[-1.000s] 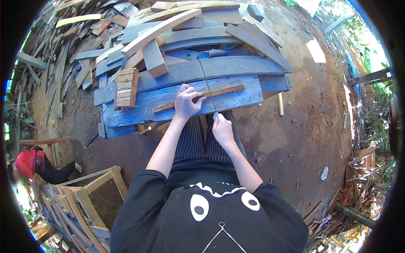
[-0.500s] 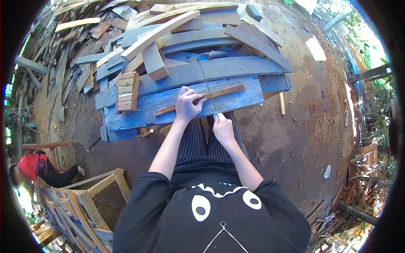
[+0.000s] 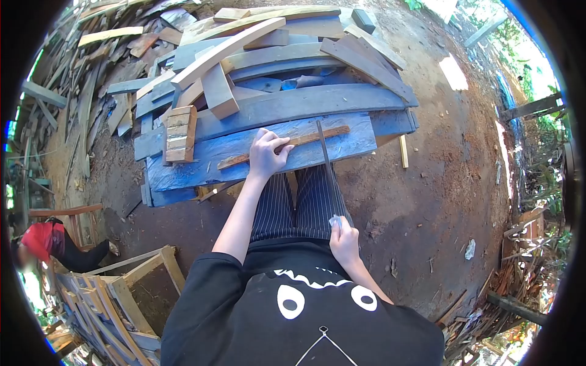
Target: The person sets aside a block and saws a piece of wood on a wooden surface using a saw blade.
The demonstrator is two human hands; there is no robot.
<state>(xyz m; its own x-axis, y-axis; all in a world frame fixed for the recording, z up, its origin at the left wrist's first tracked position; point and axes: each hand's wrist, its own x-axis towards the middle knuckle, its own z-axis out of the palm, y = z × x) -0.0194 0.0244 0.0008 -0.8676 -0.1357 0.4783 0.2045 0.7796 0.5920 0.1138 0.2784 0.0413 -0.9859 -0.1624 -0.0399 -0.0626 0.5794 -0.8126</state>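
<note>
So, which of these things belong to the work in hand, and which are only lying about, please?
In the work, it seems:
narrow wooden strip, held by the left hand
long thin blade, in the right hand
bluish plank, under the strip

Probably just lying about:
short wooden block
white scrap on the ground

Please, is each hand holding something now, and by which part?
The right hand holds a long-bladed tool by its handle; the left hand holds the brown wood strip near its middle.
</note>
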